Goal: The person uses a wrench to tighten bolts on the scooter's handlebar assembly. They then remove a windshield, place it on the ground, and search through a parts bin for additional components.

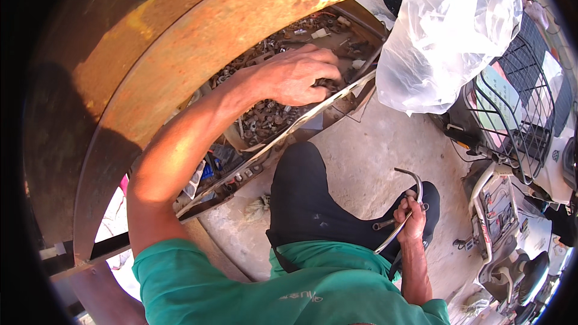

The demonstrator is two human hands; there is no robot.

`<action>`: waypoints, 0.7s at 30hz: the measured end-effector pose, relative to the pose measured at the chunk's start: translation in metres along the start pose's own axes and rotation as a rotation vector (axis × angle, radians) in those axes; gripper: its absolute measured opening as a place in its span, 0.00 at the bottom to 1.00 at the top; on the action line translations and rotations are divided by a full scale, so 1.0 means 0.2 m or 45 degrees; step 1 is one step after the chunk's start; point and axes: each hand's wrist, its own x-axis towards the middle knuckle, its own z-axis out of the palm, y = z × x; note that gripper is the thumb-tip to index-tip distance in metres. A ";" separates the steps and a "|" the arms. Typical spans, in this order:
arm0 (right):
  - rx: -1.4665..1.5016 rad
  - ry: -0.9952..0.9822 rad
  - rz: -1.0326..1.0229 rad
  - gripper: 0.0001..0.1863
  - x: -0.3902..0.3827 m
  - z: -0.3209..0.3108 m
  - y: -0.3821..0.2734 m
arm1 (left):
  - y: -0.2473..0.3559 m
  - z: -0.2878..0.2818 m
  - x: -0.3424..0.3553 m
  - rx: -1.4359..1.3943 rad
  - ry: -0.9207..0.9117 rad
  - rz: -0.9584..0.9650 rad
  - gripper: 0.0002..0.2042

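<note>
My left hand (304, 75) reaches into a long metal tray (363, 21) full of small loose hardware (265, 117), such as nuts and bolts. Its fingers curl down among dark parts near the tray's right side, and what they pinch is hidden. Over my right thigh, my right hand (411, 221) is closed around a bent metal rod (414, 176), whose upper end hooks to the left. The same fist also grips a ring spanner (382, 225), with a ring end sticking out on the left.
A large rusty steel beam (180, 30) curves over the tray. A clear plastic bag (445, 42) hangs at the upper right. Right of me stands a motorbike with a black wire basket (512, 120) and a pale metal frame (481, 204). Concrete floor (367, 144) lies between.
</note>
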 end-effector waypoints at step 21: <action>-0.012 -0.013 0.033 0.12 0.05 -0.02 0.00 | -0.05 -0.31 -0.52 0.127 -0.058 -0.446 0.09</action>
